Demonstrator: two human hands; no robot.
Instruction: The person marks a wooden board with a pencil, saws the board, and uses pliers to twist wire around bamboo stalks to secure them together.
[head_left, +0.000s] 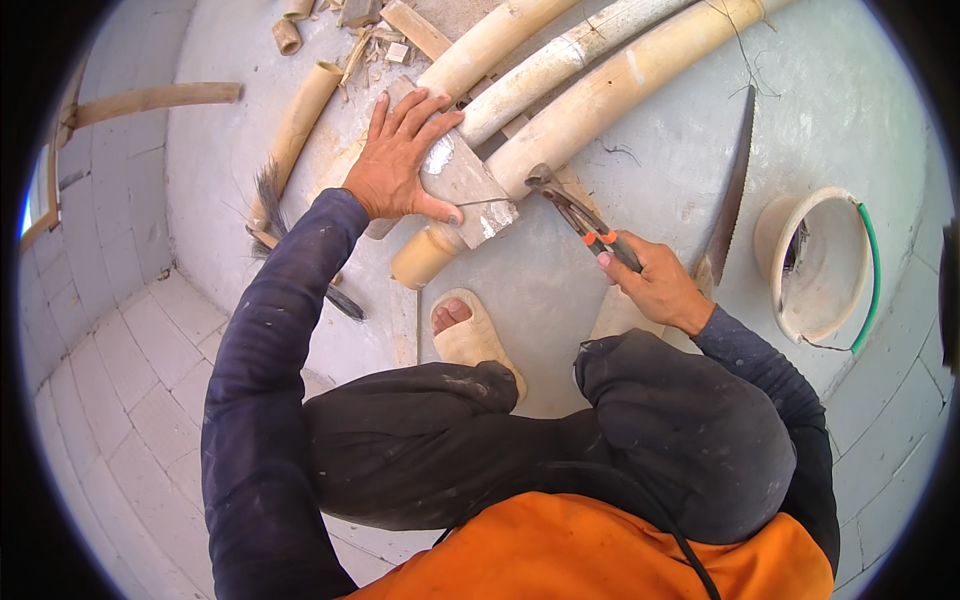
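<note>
My left hand [400, 165] lies with its fingers spread on a short grey board [465, 190] that rests across a bamboo pole. A thin dark wire [485, 203] runs over the board, near my left thumb. In my right hand [660, 285] is a pair of pincers [575, 212] with dark handles and orange bands. Their jaws are beside the thick bamboo pole [575, 115], just right of the board; whether they grip anything is too small to tell. A whitish pole [565, 55] and another bamboo pole [480, 50] lie alongside.
A handsaw [735, 180] lies on the floor at the right, beside a pale bucket [785, 265] with a green handle. At the left are a bamboo piece [305, 125] and a dark-bristled brush [270, 205]. Offcuts [398, 52] are scattered at the far side. My sandalled foot [470, 340] stands close by.
</note>
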